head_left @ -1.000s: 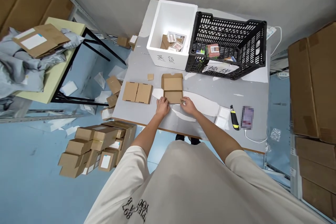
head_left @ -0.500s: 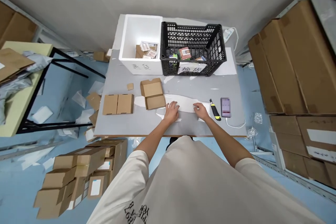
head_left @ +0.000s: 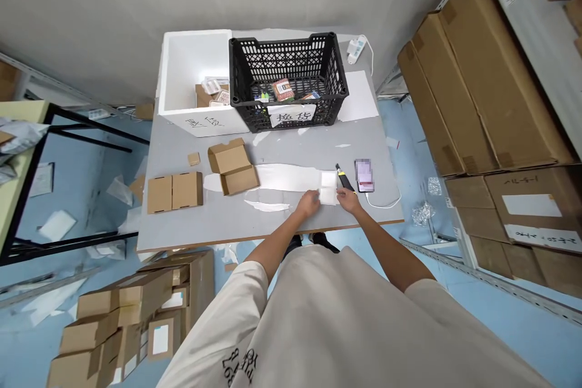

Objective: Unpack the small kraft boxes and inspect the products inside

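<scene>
My left hand (head_left: 308, 202) and my right hand (head_left: 348, 198) both pinch a small white sheet (head_left: 328, 195) at the near right of the grey table (head_left: 182, 230). A second white sheet (head_left: 328, 179) lies just behind it. A yellow-and-black utility knife (head_left: 344, 179) and a phone (head_left: 364, 174) on a white cable lie right of my right hand. An open small cardboard box (head_left: 233, 165) sits to the left, on a long white strip (head_left: 282, 177).
A white foam box (head_left: 191, 82) and a black plastic crate (head_left: 286, 82) stand at the table's far edge, both holding small packs. A flat cardboard blank (head_left: 174, 191) lies left. Stacked small boxes (head_left: 127, 315) sit on the floor left; large cartons (head_left: 482, 85) fill shelves right.
Both hands left the open cardboard box and moved right along the table to the white sheets by the knife, closing on one. The view swung right.
</scene>
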Action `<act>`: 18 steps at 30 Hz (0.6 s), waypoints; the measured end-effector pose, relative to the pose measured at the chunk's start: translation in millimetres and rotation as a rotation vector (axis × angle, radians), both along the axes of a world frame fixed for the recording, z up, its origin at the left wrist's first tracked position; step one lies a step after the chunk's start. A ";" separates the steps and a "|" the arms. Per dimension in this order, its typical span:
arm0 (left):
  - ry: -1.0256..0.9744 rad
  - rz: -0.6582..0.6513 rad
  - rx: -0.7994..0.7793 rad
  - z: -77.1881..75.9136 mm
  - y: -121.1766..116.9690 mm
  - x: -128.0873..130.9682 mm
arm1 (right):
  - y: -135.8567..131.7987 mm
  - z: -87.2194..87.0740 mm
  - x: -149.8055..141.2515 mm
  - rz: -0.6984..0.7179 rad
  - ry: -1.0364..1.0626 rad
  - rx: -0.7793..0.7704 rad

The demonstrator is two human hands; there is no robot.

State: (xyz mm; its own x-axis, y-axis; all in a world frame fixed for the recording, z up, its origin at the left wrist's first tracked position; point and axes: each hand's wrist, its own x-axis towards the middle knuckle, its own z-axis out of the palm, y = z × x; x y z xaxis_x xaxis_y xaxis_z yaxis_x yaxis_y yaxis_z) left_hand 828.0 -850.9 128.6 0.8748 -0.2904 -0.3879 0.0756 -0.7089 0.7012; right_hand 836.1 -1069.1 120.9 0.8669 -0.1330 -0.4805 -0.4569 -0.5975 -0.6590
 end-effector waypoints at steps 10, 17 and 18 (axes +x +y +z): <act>0.107 0.367 -0.214 -21.7 -21.9 -11.4 | 8.5 -0.2 -8.0 0.018 -0.061 0.104; 0.095 0.593 -0.199 -11.3 14.6 -5.1 | 55.3 12.2 23.1 0.208 -0.185 0.134; 0.120 0.630 -0.196 -10.2 21.3 -4.9 | 65.0 11.2 30.7 0.257 -0.201 0.123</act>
State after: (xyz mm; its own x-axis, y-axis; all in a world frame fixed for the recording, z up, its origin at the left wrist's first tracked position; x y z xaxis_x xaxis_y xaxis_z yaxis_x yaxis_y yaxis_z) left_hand 823.1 -829.6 118.4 0.8542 0.1868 -0.4852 0.5189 -0.3639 0.7735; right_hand 866.9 -1004.1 132.2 0.9434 0.1501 -0.2959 -0.1560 -0.5865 -0.7948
